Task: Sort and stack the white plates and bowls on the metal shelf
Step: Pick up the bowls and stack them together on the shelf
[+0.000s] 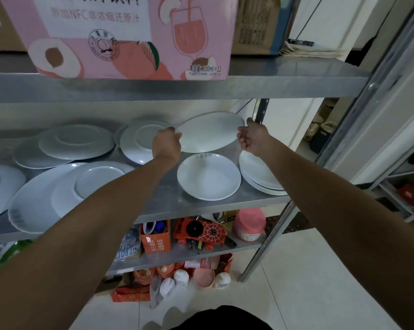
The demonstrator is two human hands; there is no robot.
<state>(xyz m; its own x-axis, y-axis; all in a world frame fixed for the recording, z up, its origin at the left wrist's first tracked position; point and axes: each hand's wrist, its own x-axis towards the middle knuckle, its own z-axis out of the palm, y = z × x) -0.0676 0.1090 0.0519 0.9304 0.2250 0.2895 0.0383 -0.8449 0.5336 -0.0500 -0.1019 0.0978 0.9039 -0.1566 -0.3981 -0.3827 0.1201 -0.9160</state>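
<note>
A large white oval plate (pixel 209 132) is tilted up at the back of the metal shelf (pixel 167 198). My left hand (pixel 166 145) grips its left rim and my right hand (pixel 254 138) grips its right rim. In front of it a white bowl (pixel 208 177) sits upright. A short stack of white bowls (pixel 258 175) leans at the right end, partly hidden by my right forearm. Upside-down white plates lie further left: one (pixel 139 144) beside my left hand, a pair (pixel 74 141) behind, and overlapping large plates (pixel 58 189) at the front left.
The upper shelf (pixel 272 88) hangs low over the plates and carries a pink drink carton (pixel 129 36) and cardboard boxes. The shelf post (pixel 260 110) stands just behind my right hand. Lower shelves hold boxes, jars and toys. White tiled floor (pixel 308 294) lies to the right.
</note>
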